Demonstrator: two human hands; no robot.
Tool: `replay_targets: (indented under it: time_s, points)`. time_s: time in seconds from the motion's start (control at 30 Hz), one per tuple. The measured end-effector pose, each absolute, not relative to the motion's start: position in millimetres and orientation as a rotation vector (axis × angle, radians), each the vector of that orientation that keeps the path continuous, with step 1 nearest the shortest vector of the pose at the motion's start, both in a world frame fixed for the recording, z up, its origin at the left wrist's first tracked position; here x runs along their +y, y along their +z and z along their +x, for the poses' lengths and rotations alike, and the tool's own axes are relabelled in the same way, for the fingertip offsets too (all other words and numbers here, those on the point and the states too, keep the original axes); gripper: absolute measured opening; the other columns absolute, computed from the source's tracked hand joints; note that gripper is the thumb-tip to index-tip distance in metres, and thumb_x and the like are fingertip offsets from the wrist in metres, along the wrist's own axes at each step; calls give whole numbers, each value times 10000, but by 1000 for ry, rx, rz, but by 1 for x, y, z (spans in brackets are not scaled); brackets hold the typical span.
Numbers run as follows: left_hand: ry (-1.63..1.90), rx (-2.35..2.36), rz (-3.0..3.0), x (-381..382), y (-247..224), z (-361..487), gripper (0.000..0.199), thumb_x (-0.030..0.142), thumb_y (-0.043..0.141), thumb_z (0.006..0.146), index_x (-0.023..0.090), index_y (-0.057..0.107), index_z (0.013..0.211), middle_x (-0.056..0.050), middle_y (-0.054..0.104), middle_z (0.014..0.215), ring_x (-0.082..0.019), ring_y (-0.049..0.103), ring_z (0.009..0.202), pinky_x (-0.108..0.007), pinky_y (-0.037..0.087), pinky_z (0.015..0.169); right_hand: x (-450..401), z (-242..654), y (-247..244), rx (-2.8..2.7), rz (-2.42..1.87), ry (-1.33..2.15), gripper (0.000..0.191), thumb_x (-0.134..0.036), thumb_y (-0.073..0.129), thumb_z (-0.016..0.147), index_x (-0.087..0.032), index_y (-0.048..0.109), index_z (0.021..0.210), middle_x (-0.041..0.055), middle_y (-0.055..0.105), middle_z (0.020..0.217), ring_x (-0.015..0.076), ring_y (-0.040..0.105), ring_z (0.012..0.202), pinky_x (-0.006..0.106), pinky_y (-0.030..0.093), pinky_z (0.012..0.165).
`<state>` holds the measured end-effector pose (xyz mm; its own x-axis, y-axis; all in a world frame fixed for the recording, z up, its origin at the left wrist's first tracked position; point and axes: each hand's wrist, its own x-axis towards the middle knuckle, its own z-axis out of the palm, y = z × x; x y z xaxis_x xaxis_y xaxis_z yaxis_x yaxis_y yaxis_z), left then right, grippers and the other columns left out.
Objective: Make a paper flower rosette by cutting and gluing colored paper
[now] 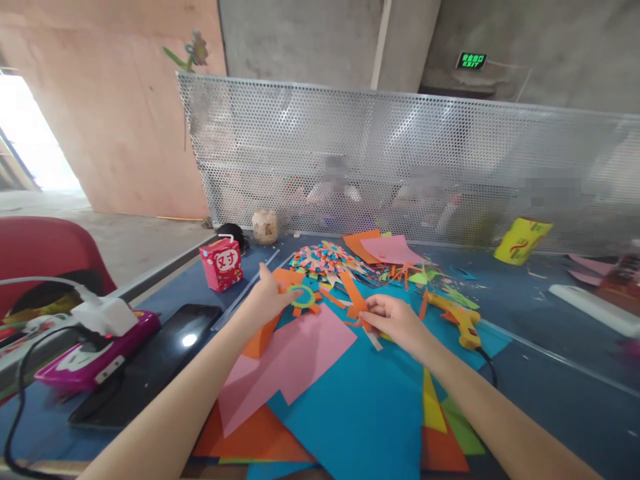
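My left hand (273, 297) is closed on a small ring (303, 297) of green and orange paper, held over pink paper (320, 350). To its right, my right hand (393, 320) pinches an orange paper strip (353, 293) that stands up at a slant. A short pale strip (373, 338) lies just under the right fingertips. Below both hands spread a large blue sheet (365, 407) and the pink sheets, with orange, yellow and green ones underneath. Beyond the hands sits a pile of fringed multicolored paper pieces (327, 259).
A yellow glue gun (463, 321) lies right of my right hand, its cord trailing. On the left are a red drink box (222, 265), a dark tablet (150, 367) and a purple power strip (100, 353). A perforated metal screen (350, 133) borders the far edge.
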<state>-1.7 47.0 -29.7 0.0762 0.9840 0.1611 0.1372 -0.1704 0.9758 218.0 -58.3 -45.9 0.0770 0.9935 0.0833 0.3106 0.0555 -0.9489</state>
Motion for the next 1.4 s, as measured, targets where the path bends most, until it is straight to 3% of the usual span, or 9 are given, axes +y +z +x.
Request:
replay_targets:
  time_s: [0.13,0.23,0.33,0.53,0.63,0.77,0.97,1.13,1.4]
  points:
    - [1329,1293,1687,27,-16,7,701,332,767,500,140,504,1121,-194,492,1241,-384,298,1251,-412,304,940,-58,212,-46,-1382,-1387,889,216,-404,576,691,-205,497,720,12,664,625,111,513,425,243,384,418]
    - [1124,996,1928,6,-19,27,318,370,641,664,182,620,920,-106,631,1014,-271,541,997,-348,389,849,-58,205,-46,-1400,-1371,870,232,-433,566,707,-218,483,731,3,661,631,131,563,483,253,415,458]
    - [1009,893,1937,-7,-29,44,156,346,592,705,199,639,730,-21,644,744,-175,569,695,-262,412,641,-60,199,-45,-1466,-1390,859,222,-435,545,722,-221,490,739,-3,653,634,153,606,546,262,449,499]
    - [998,891,1802,0,-43,49,230,351,534,736,173,519,590,10,541,584,-130,473,550,-241,348,531,-66,210,-36,-1685,-1614,648,147,-359,473,806,-225,531,827,38,665,838,195,622,786,303,469,689]
    - [991,898,1719,6,-46,46,234,355,549,714,177,483,578,9,535,562,-143,504,558,-248,370,542,-68,227,-34,-1731,-1851,405,152,-278,495,801,-183,537,911,129,601,984,299,539,962,424,395,806]
    - [965,864,1627,5,-45,46,223,354,568,691,175,498,578,-9,580,574,-161,559,579,-263,415,574,-65,241,-38,-1812,-2081,264,190,-39,504,677,-139,536,836,159,570,934,333,526,912,421,381,759]
    - [1006,840,1500,7,-41,45,184,340,594,639,160,563,620,-15,593,599,-150,558,586,-253,430,570,-55,247,-40,-1791,-2248,307,403,43,504,558,-119,509,926,145,585,946,271,581,851,297,407,634]
    - [1077,879,1409,11,-37,43,196,347,619,628,167,546,598,20,560,515,-116,532,523,-217,412,525,-53,251,-39,-1663,-2292,341,330,-27,505,591,-172,511,888,71,640,810,226,624,722,255,391,532]
    - [1159,946,1188,13,-29,36,265,352,682,636,144,530,574,-32,653,568,-83,501,427,-193,374,416,-68,233,-26,-1469,-1961,354,195,-320,491,752,-250,346,862,-5,580,734,206,596,708,278,433,597]
